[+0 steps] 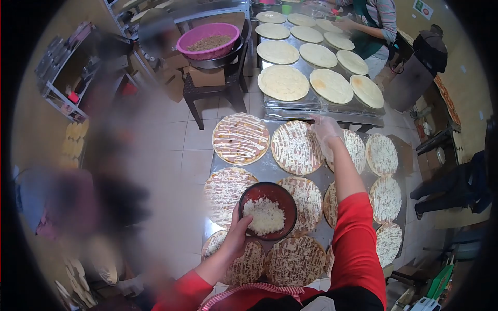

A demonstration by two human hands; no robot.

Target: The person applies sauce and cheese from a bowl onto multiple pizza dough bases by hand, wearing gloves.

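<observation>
1. One round dark bowl (267, 210) of white shredded cheese (264, 215), gripped at its rim by the left hand (237, 234).
2. Right hand (325, 129) (gloved), fingers bunched over the sauced pizzas (296, 147); eleven count on the metal table (270, 170).
3. Eleven plain round bases (283, 82) beyond.

Pale tiled floor (181, 150) under a dark stool (212, 85) bearing a pink basin (207, 39), metal shelving (62, 78) along the yellowish left wall (36, 129), cardboard boxes (174, 72) beside it, second steel table (321, 106) beyond.
</observation>
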